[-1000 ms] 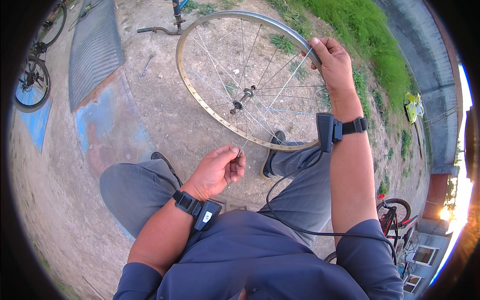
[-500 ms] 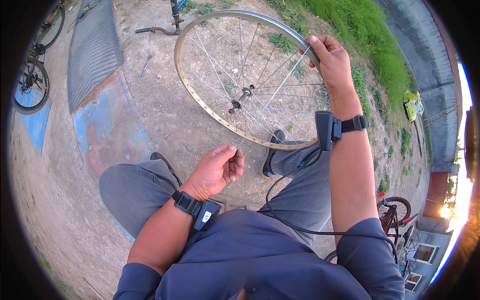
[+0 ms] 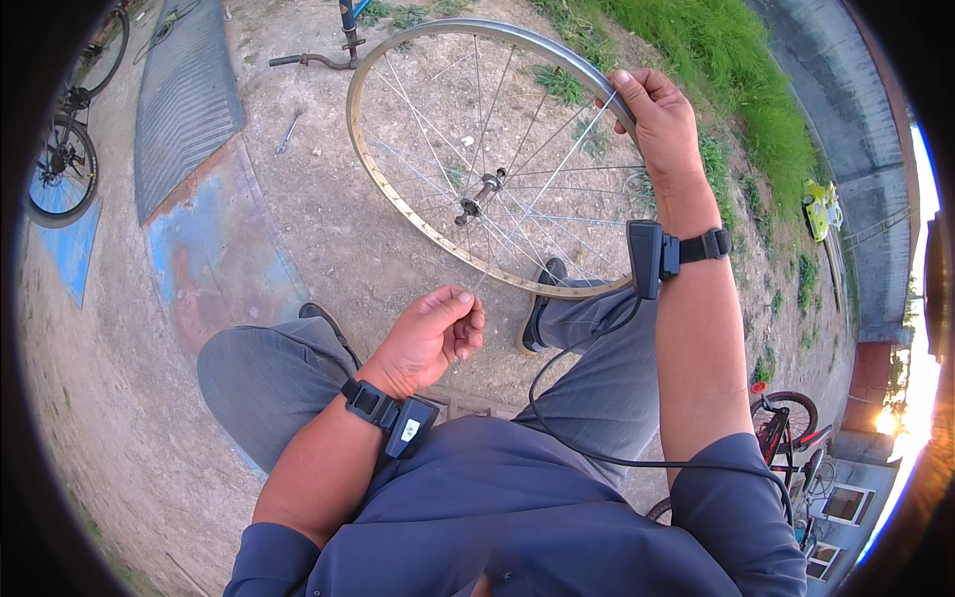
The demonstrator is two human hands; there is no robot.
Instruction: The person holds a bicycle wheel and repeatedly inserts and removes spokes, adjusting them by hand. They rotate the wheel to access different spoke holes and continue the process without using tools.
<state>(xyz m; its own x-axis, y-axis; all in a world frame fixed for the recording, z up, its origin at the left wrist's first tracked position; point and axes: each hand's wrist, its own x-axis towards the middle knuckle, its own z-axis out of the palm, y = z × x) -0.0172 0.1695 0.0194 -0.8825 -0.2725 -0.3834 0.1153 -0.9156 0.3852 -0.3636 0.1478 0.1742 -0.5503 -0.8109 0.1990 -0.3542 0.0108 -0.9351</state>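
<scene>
A bare bicycle wheel rim (image 3: 386,191), silver outside and yellowed inside, stands tilted in front of me without a tyre. Thin metal spokes run from its hub (image 3: 481,197) to the rim, some of them loosely crossing. At the upper right, my right hand (image 3: 659,114) is closed round the rim, thumb on the near face. My left hand (image 3: 443,323) is just below the rim's near edge, thumb and forefinger pinched on what looks like the end of a thin spoke (image 3: 479,280). The other left fingers are curled.
A wrench (image 3: 289,132) lies on the dirt to the left, beside a corrugated sheet (image 3: 189,99) and a rusty blue panel (image 3: 224,239). Handlebars (image 3: 313,61) lie beyond the wheel. Bicycles stand at far left and lower right. A black cable (image 3: 617,460) runs from my right wrist device.
</scene>
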